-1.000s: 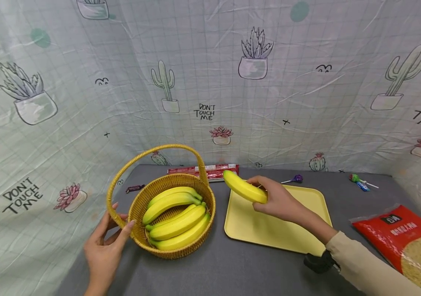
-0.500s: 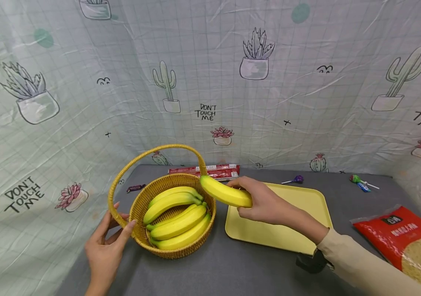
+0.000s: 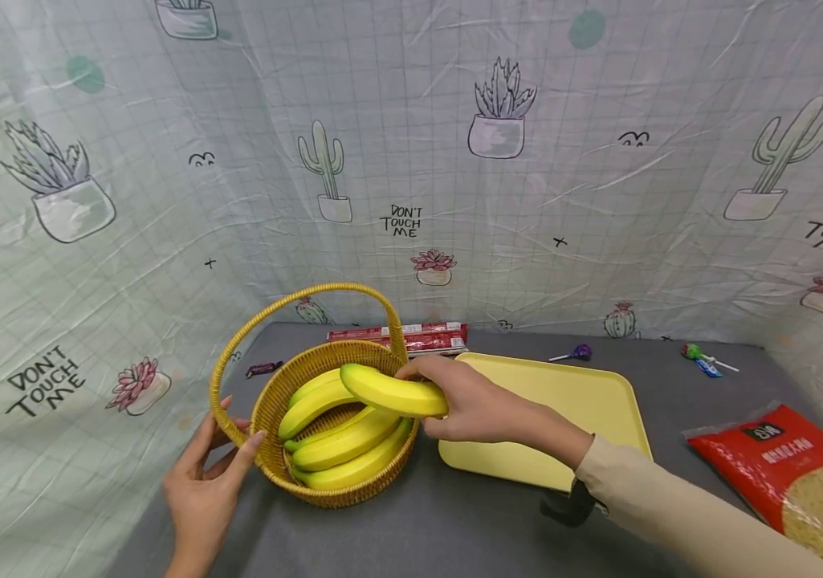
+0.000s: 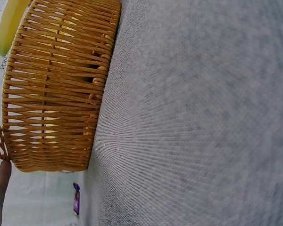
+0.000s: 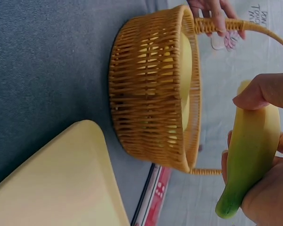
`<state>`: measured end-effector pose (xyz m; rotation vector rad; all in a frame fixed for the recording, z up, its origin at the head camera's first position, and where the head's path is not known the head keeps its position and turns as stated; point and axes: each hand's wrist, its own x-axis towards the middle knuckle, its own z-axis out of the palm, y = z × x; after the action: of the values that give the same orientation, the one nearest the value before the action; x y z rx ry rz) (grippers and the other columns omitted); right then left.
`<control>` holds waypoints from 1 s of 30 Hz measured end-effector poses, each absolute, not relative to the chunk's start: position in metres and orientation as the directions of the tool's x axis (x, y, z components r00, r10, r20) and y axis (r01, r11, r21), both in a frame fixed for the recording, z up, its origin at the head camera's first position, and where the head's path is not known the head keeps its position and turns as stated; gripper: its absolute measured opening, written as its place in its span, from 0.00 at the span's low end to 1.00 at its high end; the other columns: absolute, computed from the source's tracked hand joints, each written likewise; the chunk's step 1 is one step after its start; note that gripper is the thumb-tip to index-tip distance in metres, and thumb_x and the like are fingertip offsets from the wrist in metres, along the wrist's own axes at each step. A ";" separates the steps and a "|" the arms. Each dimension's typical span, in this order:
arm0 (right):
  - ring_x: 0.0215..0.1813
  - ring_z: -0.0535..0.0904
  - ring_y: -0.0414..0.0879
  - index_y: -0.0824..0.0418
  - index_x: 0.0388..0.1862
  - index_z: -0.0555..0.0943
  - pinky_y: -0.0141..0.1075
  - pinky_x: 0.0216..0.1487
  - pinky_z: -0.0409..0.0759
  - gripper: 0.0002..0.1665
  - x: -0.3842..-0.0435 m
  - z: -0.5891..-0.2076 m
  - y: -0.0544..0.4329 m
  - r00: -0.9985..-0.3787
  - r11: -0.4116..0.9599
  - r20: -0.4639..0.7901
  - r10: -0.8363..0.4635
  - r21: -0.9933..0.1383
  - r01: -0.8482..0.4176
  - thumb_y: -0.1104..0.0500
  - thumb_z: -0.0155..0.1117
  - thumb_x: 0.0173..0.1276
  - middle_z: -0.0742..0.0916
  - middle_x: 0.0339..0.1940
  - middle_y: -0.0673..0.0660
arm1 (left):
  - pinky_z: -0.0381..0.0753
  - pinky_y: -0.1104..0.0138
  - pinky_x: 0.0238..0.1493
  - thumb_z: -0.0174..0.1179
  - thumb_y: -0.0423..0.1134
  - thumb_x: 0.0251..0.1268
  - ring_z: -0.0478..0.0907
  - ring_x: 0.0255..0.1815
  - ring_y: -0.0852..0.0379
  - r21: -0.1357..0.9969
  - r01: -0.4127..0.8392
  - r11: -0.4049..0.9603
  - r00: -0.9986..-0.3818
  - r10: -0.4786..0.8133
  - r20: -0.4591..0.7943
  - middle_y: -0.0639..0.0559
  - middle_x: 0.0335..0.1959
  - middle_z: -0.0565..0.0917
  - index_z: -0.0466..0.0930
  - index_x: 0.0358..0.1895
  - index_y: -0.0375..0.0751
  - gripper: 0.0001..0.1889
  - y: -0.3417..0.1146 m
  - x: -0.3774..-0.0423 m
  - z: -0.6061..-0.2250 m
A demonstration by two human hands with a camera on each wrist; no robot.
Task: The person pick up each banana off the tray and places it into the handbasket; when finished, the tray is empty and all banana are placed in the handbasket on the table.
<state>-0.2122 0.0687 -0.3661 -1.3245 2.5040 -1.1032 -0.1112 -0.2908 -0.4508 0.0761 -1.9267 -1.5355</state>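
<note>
A woven basket (image 3: 335, 491) with a tall arched handle (image 3: 259, 311) stands on the grey table, several yellow bananas (image 3: 342, 444) lying inside it. At its left side my left hand (image 3: 203, 486) pinches the foot of the handle between thumb and fingers. My right hand (image 3: 472, 405) grips another banana (image 3: 389, 393) and holds it over the basket's right rim, its tip above the bananas inside. In the right wrist view that banana (image 5: 252, 146) is clear of the basket (image 5: 148, 89), thumb on one side and fingers on the other.
Right of the basket lies a yellow tray (image 3: 563, 385), partly under my right arm. Behind are red packets (image 3: 433, 335), a purple lollipop (image 3: 581, 352) and a green-and-red lollipop (image 3: 693, 351). A small purple wrapped sweet (image 3: 263, 369) lies back left, a red bag (image 3: 765, 449) far right.
My right hand has carried the banana leftward from above the tray to over the basket. The left hand stays at the handle, and the basket has not visibly moved.
</note>
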 end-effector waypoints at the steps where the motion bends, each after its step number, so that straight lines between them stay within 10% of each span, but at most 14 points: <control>1: 0.43 0.75 0.43 0.53 0.67 0.78 0.38 0.40 0.78 0.36 -0.213 -0.366 0.065 -0.604 0.355 0.228 -0.764 -0.633 -0.688 0.66 0.72 0.59 0.81 0.53 0.44 | 0.89 0.69 0.46 0.73 0.23 0.65 0.82 0.51 0.44 0.884 0.347 0.312 -0.778 -0.431 0.457 0.31 0.51 0.84 0.80 0.73 0.49 0.34 -0.291 -0.111 -0.451; 30: 0.59 0.74 0.45 0.62 0.71 0.76 0.33 0.63 0.73 0.34 -0.272 -0.331 -0.015 -0.323 0.310 -0.048 -0.945 -0.438 -0.844 0.69 0.72 0.66 0.80 0.66 0.55 | 0.88 0.69 0.46 0.72 0.23 0.65 0.81 0.51 0.44 0.884 0.332 0.330 -0.784 -0.425 0.453 0.35 0.51 0.85 0.79 0.74 0.49 0.34 -0.291 -0.110 -0.450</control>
<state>-0.2724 -0.0150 -0.3308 -1.6159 2.2855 -0.4859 -0.1099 -0.2911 -0.4498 0.0812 -1.9563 -1.5135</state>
